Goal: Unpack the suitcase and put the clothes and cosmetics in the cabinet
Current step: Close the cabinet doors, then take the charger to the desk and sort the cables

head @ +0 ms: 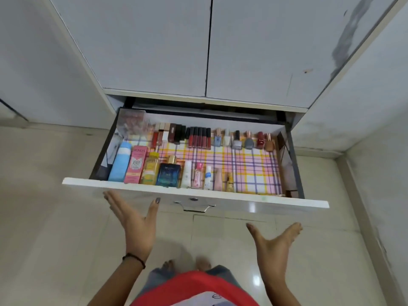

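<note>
The drawer [242,200] of the pale grey cabinet [154,51] stands pulled out, and the cosmetics lie in it on a checked liner [254,171] of pink, yellow and purple lines. Along the front wall stands a row: a tall light-blue bottle [120,164] at the far left, a pink BB cream box [135,164] touching it, then a yellow bottle [151,168], a dark blue perfume bottle [169,173] with a gold cap, a white tube [187,174], and several smaller tubes [197,175] to the right of it. Along the back wall run lipsticks [198,138] in red and dark cases, packed close side by side, and to their right six nail polish bottles [242,140] in blue, white, grey, red and copper. A clear box [132,124] sits in the back left corner. The liner's right half between the rows is bare.

The person's left hand [132,219] is held with straight, spread fingers just below the drawer's left front edge and holds nothing; whether it touches the panel cannot be told. A black band [134,259] circles that wrist. The right hand [273,241] is likewise spread flat and empty, lower and apart from the drawer. Both palms face inward, over the tiled floor [55,195].
</note>
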